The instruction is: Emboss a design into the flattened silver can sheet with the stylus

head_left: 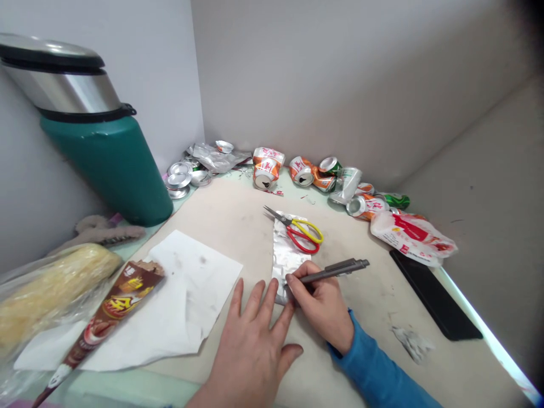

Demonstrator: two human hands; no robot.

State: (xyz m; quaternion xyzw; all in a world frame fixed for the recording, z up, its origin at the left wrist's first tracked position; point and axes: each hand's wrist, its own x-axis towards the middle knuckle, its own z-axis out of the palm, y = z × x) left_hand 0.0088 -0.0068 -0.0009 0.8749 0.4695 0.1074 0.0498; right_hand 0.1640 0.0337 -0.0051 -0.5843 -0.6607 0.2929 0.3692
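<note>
A grey pen is pinched in my right hand, its tip down at the near end of a silvery strip of metal sheet. My left hand lies flat with fingers spread, the fingertips by the strip's near left edge. Whether they press on the strip, I cannot tell. Across the strip's far end rests a pair of scissors with one yellow and one red handle loop, blades pointing left and away from me.
Crushed drink cans line the back wall. At left stand a green bottle, a white paper sheet and a brown cone-shaped wrapper. A white plastic bag, a black phone-like slab and a crumpled scrap lie at right.
</note>
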